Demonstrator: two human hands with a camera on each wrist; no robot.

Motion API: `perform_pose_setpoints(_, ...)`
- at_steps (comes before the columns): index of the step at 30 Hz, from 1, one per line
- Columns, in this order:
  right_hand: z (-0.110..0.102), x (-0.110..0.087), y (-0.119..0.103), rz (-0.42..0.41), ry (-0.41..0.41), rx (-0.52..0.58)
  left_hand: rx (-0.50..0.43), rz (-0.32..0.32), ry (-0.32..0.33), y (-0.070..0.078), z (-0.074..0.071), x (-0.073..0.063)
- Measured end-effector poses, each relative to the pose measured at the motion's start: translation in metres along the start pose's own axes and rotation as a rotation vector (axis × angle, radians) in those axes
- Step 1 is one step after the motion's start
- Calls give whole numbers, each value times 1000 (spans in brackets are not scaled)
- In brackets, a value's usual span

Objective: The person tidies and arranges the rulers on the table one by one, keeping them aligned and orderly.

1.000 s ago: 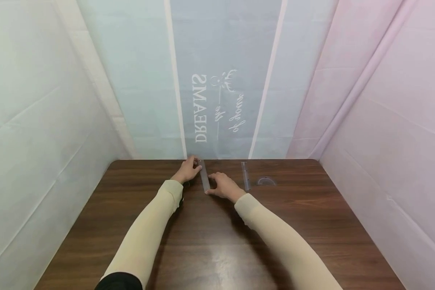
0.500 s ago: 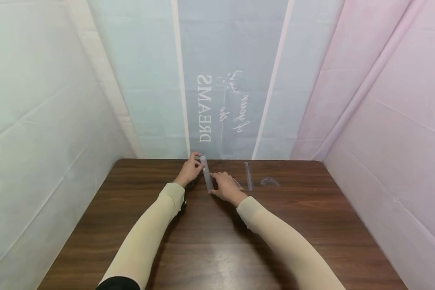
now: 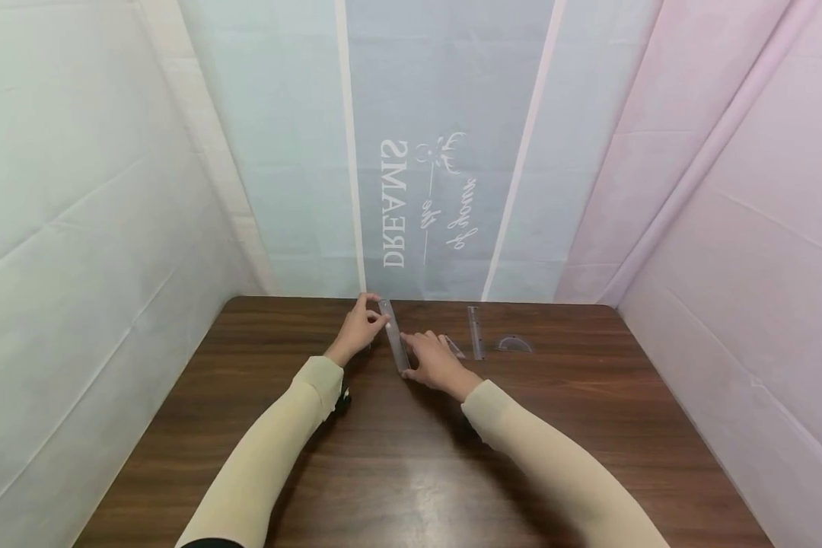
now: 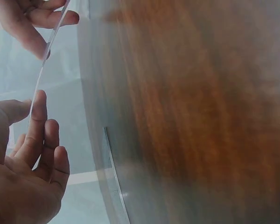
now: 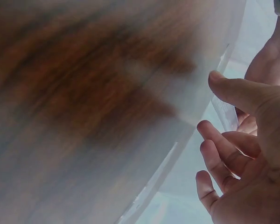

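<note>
A clear plastic ruler is held between the two hands near the table's far edge. My left hand pinches its far part between thumb and fingers, and in the left wrist view the ruler appears edge-on. At its near end, my right hand holds the ruler along its right side, thumb and index finger spread apart. In the right wrist view, the ruler shows behind the gap between thumb and index finger. A clear triangular set square is partly hidden by the right hand.
Right of the hands lie another short clear ruler and a clear protractor on the brown wooden table. Fabric walls stand along the back and both sides. Close to the left hand, a thin straight-edged piece lies on the table.
The head view has shifted slightly, so things sit further right. The held ruler's near end has come a little toward the person. More of the set square shows beside the right hand.
</note>
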State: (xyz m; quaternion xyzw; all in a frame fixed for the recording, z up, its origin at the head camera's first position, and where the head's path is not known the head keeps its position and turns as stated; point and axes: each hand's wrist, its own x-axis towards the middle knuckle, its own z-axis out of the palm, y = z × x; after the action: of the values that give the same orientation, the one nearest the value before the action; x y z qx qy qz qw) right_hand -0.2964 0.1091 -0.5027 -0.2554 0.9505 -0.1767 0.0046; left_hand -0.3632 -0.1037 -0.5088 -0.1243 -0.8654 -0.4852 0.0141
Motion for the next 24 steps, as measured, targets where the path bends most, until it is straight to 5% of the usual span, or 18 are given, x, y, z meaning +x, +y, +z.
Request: perform_pose_setpoints(24, -11, -56, -32, -107, 54, 0, -71, 33, -63, 14, -10, -63)
